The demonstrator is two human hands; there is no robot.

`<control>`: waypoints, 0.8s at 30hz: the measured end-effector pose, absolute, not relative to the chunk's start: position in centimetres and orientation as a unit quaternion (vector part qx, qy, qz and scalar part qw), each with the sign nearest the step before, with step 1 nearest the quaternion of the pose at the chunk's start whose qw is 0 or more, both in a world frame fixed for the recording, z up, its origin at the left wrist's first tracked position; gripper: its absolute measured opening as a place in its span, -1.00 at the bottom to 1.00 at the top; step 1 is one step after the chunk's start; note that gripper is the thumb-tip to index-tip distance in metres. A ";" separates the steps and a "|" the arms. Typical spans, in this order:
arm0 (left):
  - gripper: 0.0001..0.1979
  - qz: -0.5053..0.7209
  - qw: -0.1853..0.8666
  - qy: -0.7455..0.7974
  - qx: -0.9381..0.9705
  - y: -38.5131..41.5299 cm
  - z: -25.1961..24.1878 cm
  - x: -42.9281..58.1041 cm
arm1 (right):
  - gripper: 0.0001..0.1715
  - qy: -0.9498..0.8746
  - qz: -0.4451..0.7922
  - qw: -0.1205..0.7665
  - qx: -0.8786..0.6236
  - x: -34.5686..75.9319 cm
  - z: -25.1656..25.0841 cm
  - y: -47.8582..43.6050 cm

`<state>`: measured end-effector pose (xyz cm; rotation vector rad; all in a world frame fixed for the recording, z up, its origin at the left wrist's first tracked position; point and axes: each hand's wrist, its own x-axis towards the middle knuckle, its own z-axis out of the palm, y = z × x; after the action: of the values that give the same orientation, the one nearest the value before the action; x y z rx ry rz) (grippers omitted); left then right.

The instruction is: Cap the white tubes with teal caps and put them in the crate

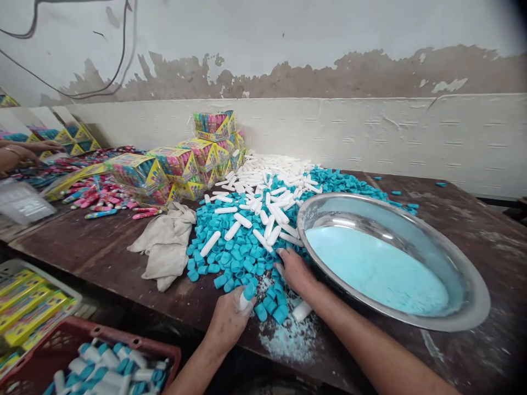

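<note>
Gripping a white tube (244,301) in the closed left hand (228,321), near centre, seemingly low to leave its cap (250,289) free, and resting the half-curled right hand (295,271), impossible to tell if holding anything, by caps (239,255) heaped farther, likely for easy reach.

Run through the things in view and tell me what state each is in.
Left hand: closed on a teal-capped tube
Right hand: at the teal caps, grip unclear
Teal caps: loose, heaped
White tubes: loose, piled
Metal basin: holding pale blue powder
Cloth: crumpled
Red crate: holding capped tubes
Display boxes: filled, stacked
</note>
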<state>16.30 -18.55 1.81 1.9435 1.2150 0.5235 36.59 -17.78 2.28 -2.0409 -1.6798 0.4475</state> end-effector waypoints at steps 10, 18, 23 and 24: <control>-0.77 0.211 0.393 0.470 0.762 -18.5 2.0 15.9 | -0.84 -0.669 0.180 0.195 -0.694 37.3 3.1 -20.5; -0.76 0.215 0.382 0.469 0.767 -18.6 2.3 16.1 | -0.82 -0.653 0.145 0.168 -0.724 36.0 2.7 -18.5; -0.76 0.214 0.388 0.467 0.765 -18.7 2.4 15.7 | -0.75 -0.665 0.146 0.178 -0.710 36.3 3.1 -19.5; -0.76 0.216 0.393 0.466 0.763 -18.7 2.4 15.8 | -0.73 -0.668 0.154 0.195 -0.702 36.5 3.2 -19.9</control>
<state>15.77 -18.69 2.43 1.9362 1.1837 0.5491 36.47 -19.88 3.24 -1.9666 -1.8721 0.4322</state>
